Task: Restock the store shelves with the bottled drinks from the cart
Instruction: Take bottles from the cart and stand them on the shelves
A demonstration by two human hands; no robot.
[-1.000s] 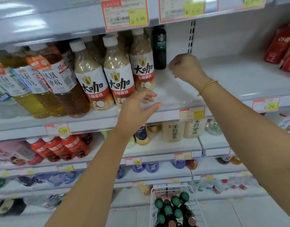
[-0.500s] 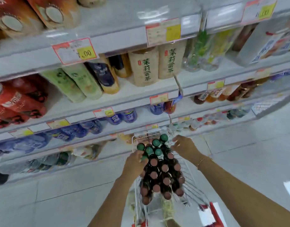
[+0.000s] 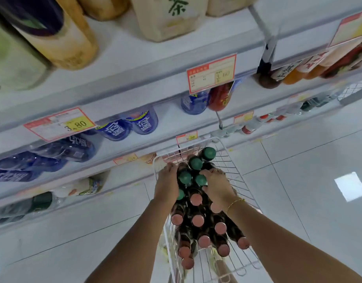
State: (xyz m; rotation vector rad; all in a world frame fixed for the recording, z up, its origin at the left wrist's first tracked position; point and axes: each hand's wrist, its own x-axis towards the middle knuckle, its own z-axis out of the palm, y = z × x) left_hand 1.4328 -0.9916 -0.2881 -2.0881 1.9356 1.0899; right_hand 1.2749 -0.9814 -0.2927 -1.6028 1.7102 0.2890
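The store shelves [image 3: 135, 58] fill the upper frame. Below centre, the white wire cart [image 3: 235, 176] holds the bottled drinks [image 3: 197, 220]. My left grip [image 3: 167, 180] curls round one green-capped bottle [image 3: 184, 177], and my right grip [image 3: 217, 186] round its neighbour [image 3: 200, 179].

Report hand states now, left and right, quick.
Left hand: against a green-capped bottle, grip cannot be told.
Right hand: curled round a second green-capped bottle.
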